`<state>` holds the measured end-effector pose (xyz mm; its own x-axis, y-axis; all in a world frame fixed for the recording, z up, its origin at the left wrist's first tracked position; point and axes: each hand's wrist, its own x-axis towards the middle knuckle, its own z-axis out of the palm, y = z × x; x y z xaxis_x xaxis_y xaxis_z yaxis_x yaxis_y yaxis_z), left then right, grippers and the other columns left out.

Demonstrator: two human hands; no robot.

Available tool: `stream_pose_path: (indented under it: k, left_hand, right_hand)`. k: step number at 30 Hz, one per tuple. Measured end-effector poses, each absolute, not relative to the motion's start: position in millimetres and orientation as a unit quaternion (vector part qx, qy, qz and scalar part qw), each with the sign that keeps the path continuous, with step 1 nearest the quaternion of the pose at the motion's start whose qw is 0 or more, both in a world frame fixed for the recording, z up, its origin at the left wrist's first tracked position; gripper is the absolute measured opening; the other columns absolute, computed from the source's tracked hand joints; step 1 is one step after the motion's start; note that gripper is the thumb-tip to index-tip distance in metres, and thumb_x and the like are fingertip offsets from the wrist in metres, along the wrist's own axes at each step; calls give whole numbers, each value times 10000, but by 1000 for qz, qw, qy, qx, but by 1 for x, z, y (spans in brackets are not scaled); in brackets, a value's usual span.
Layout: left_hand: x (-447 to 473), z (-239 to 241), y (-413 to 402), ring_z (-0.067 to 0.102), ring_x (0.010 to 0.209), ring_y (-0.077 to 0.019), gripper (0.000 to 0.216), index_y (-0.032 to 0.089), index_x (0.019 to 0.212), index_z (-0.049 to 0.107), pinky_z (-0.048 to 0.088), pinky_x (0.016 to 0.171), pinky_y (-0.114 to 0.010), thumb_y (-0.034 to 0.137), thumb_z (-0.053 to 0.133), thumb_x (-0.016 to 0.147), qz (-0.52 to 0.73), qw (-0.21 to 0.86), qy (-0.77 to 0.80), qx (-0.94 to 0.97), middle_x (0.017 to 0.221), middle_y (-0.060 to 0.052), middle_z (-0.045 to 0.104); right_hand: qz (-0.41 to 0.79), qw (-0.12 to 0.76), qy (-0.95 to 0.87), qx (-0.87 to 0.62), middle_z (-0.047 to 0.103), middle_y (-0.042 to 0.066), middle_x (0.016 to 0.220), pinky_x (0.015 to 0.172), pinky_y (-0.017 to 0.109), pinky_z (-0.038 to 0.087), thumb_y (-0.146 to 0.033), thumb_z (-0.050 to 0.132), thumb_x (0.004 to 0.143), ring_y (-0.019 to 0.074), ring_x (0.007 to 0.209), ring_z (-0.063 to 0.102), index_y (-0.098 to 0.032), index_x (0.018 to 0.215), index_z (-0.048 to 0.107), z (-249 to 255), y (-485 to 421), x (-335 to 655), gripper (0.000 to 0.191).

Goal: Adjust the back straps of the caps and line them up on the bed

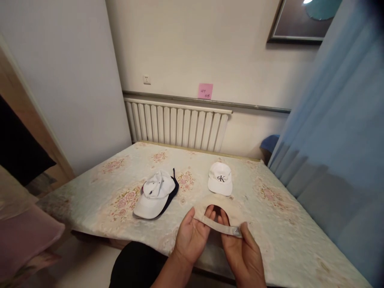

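A cream baseball cap [235,208] is between my hands, its back opening and adjusting strap facing me. My left hand [193,236] grips the strap's left end, thumb outside and fingers inside the cap. At the buckle end, my right hand [244,254] holds the rim the same way. Just beyond lies a white cap [220,178] with black letters on its front, brim toward me. To the left, another white cap [157,190] with a small dark emblem rests on top of a dark cap [173,196], which is mostly hidden.
The caps lie on a bed or table with a floral cover [192,160]. Behind it stand a white radiator [180,124] and a wall with a pink note [205,91]. A blue curtain [336,152] hangs along the right side. Pink fabric [30,240] is at the lower left.
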<state>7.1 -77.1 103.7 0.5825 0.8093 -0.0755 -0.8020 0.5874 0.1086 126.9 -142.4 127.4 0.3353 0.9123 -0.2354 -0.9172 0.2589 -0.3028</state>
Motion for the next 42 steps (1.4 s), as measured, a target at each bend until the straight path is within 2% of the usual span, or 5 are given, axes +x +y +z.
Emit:
stream_pose_path:
  k: [9, 17, 29, 36, 42]
  left_hand:
    - [3, 110, -80, 580, 1131, -227, 497, 32, 1402, 290, 390, 1042, -392, 274, 263, 969, 463, 882, 79, 26, 1128, -189, 658]
    - [4, 115, -80, 544, 1174, -259, 390, 50, 1082, 607, 381, 1052, -421, 291, 327, 957, 489, 867, 99, 3, 1095, -176, 669]
    - [18, 133, -94, 456, 1256, -237, 318, 127, 999, 642, 290, 1101, -378, 320, 396, 936, 436, 893, -12, 110, 1248, -131, 569]
    - [15, 148, -80, 462, 1251, -263, 332, 83, 970, 643, 302, 1099, -411, 300, 394, 937, 411, 907, 6, 96, 1191, -161, 601]
    - [16, 152, -76, 471, 1244, -265, 314, 84, 964, 634, 324, 1090, -421, 285, 394, 940, 417, 905, 15, 79, 1218, -156, 591]
  right_hand:
    - [567, 788, -16, -238, 677, 85, 1141, 938, 370, 515, -185, 543, 849, 189, 1090, 614, -184, 1207, 540, 127, -142, 134, 358]
    - [554, 797, 8, -239, 702, 40, 1104, 919, 418, 513, -273, 472, 902, 174, 1065, 621, -227, 1160, 586, 125, -142, 139, 286]
    - [585, 785, -42, -199, 673, 38, 1159, 974, 438, 442, -359, 513, 877, 184, 1069, 610, -269, 1195, 567, 117, -142, 131, 335]
    - [641, 708, -127, -269, 701, 105, 1088, 809, 378, 514, -443, 705, 718, 256, 1013, 637, -195, 996, 672, 75, -157, 141, 375]
    - [540, 662, -197, -481, 720, 62, 747, 532, 261, 483, -423, 788, 598, 181, 635, 656, -147, 815, 641, 33, -163, 148, 380]
